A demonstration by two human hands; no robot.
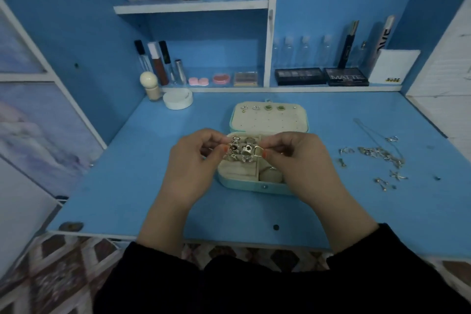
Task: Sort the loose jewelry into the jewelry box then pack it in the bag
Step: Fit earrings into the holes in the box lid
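L hand (pixel 196 160) & R hand (pixel 298 158) each pinch one end of the charm bracelet (pixel 242 151), just above the open jewelry box (pixel 254 186). Best to lower it slack & coil it into a free compartment. More loose jewelry (pixel 377 153) lies right of the box.

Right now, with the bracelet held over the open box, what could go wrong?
1. The bracelet hangs only from pinches by the left hand and right hand; a slip could drop it across the box dividers instead of into one compartment.
2. The loose pile on the right looks tangled with a thin chain; lifting one piece may drag others along.
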